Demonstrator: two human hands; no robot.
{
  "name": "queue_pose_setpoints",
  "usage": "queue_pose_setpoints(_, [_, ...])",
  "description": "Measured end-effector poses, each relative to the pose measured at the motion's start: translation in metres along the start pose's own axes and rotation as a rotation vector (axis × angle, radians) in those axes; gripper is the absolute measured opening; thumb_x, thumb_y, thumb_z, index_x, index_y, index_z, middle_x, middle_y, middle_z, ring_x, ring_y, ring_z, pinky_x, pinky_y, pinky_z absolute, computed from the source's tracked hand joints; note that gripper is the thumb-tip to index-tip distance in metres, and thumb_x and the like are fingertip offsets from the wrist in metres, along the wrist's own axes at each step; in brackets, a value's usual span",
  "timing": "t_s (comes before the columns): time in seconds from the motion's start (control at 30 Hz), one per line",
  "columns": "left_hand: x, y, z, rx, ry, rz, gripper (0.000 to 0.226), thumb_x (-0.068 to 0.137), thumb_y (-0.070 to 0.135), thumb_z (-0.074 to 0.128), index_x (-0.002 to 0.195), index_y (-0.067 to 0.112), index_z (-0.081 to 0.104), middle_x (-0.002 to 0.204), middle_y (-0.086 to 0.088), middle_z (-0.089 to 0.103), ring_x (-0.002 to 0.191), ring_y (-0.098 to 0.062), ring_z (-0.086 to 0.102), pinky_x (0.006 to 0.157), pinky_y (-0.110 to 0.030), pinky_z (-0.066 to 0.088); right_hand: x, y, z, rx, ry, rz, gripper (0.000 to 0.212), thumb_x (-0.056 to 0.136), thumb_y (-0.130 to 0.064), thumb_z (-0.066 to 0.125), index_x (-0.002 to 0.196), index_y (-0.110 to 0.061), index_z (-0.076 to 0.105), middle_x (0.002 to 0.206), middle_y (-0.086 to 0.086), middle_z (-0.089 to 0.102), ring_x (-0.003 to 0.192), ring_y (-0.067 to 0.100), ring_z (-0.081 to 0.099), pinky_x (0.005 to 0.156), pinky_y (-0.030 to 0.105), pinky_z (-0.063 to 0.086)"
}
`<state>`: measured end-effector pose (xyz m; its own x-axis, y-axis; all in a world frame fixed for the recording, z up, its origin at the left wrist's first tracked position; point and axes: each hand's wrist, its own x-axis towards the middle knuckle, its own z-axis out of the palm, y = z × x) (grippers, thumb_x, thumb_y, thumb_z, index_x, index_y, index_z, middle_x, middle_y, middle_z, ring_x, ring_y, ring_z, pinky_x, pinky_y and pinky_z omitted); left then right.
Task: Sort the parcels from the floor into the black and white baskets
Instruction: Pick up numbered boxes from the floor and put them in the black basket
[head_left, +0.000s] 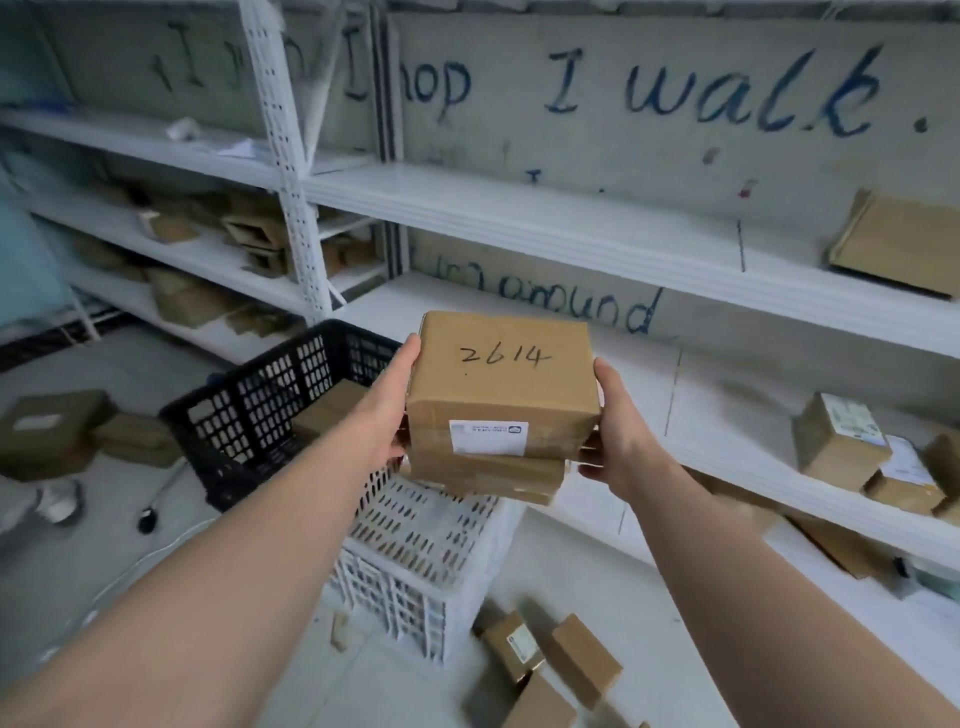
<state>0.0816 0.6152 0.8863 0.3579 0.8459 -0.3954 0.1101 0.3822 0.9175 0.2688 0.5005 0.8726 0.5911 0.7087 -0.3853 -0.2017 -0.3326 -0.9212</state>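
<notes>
I hold a small stack of brown cardboard parcels in front of me, above the baskets. The top parcel (501, 379) has "2614" handwritten on it and a white label on its near side; a flatter parcel (488, 478) lies under it. My left hand (389, 410) grips the stack's left side, my right hand (618, 431) grips its right side, fingers curled underneath. The black basket (249, 410) stands at the left with a parcel (332, 405) inside. The white basket (415, 561) stands just below the stack. Three loose parcels (550, 660) lie on the floor at the lower right.
White metal shelving (519, 208) runs along the wall, with parcels (841, 441) on its right end and more boxes (208, 244) on the left shelves. Brown parcels (57, 431) lie on the floor at far left, near a black cable (148, 519).
</notes>
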Motion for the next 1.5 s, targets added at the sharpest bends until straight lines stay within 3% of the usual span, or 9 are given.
queue_pose_setpoints(0.17, [0.036,0.029,-0.116,-0.026,0.089,0.003,0.058,0.082,0.076,0.045,0.098,0.024,0.065,0.099,-0.005,0.069,0.100,-0.025,0.061,0.093,-0.042,0.047,0.021,-0.021,0.125,0.025,-0.125,0.019,0.077,0.082,-0.080,0.037,0.118,-0.016,0.063,0.109,0.009,0.068,0.091,0.021,0.061,0.071,0.034,0.044])
queue_pose_setpoints(0.3, [0.067,0.052,-0.207,-0.029,0.121,0.015,0.048,0.085,0.075,0.042,0.091,0.031,0.062,0.097,-0.003,0.069,0.103,-0.025,0.061,0.099,-0.046,0.046,0.035,-0.035,0.224,0.047,-0.178,0.021,0.067,0.085,-0.075,0.039,0.114,-0.017,0.059,0.090,0.003,0.062,0.075,0.017,0.054,0.060,0.031,0.038])
queue_pose_setpoints(0.43, [0.104,0.063,-0.277,-0.032,0.144,-0.021,0.052,0.085,0.075,0.042,0.096,0.028,0.064,0.105,-0.007,0.069,0.107,-0.029,0.061,0.101,-0.049,0.045,0.053,-0.037,0.307,0.125,-0.210,0.038,0.068,0.079,-0.076,0.050,0.118,-0.021,0.061,0.111,0.007,0.068,0.098,0.023,0.064,0.086,0.039,0.050])
queue_pose_setpoints(0.6, [0.159,0.056,-0.325,-0.052,0.132,-0.121,0.059,0.087,0.072,0.042,0.103,0.020,0.065,0.098,-0.011,0.069,0.096,-0.028,0.062,0.095,-0.044,0.047,0.090,-0.023,0.371,0.098,-0.190,0.108,0.097,0.053,-0.087,0.058,0.129,-0.026,0.056,0.127,0.005,0.063,0.118,0.027,0.057,0.110,0.050,0.036])
queue_pose_setpoints(0.7, [0.191,0.049,-0.337,-0.044,0.095,-0.184,0.064,0.086,0.074,0.040,0.103,0.017,0.065,0.096,-0.013,0.069,0.095,-0.028,0.062,0.088,-0.041,0.049,0.115,-0.013,0.387,0.110,-0.183,0.142,0.079,0.070,-0.080,0.055,0.128,-0.025,0.056,0.120,0.007,0.066,0.112,0.028,0.061,0.106,0.050,0.041])
queue_pose_setpoints(1.03, [0.297,0.027,-0.358,-0.063,0.192,-0.282,0.054,0.089,0.069,0.044,0.100,0.020,0.065,0.095,-0.010,0.069,0.095,-0.027,0.062,0.097,-0.046,0.047,0.225,0.009,0.436,0.122,-0.193,0.309,0.071,0.068,-0.075,0.058,0.121,-0.028,0.058,0.116,0.008,0.067,0.108,0.031,0.062,0.102,0.052,0.044])
queue_pose_setpoints(1.17, [0.338,0.000,-0.362,-0.047,0.169,-0.385,0.074,0.066,0.084,0.054,0.113,0.028,0.067,0.110,-0.006,0.072,0.103,-0.027,0.065,0.093,-0.048,0.050,0.259,0.029,0.442,0.125,-0.204,0.402,0.048,0.084,-0.065,0.054,0.110,-0.026,0.060,0.109,0.007,0.069,0.104,0.028,0.063,0.099,0.047,0.046])
queue_pose_setpoints(1.37, [0.377,-0.026,-0.359,-0.062,0.108,-0.497,0.053,0.097,0.059,0.036,0.098,0.018,0.069,0.077,-0.003,0.076,0.085,-0.023,0.065,0.066,-0.035,0.049,0.289,0.061,0.454,0.182,-0.174,0.546,0.044,0.088,-0.061,0.052,0.108,-0.024,0.065,0.105,0.007,0.072,0.101,0.028,0.065,0.085,0.040,0.052])
queue_pose_setpoints(1.5, [0.409,-0.043,-0.368,-0.049,0.091,-0.568,0.053,0.097,0.057,0.038,0.111,0.017,0.070,0.100,-0.010,0.075,0.095,-0.028,0.069,0.075,-0.038,0.055,0.309,0.086,0.467,0.250,-0.120,0.613,0.044,0.092,-0.055,0.049,0.106,-0.018,0.068,0.097,0.009,0.075,0.098,0.029,0.068,0.090,0.042,0.053])
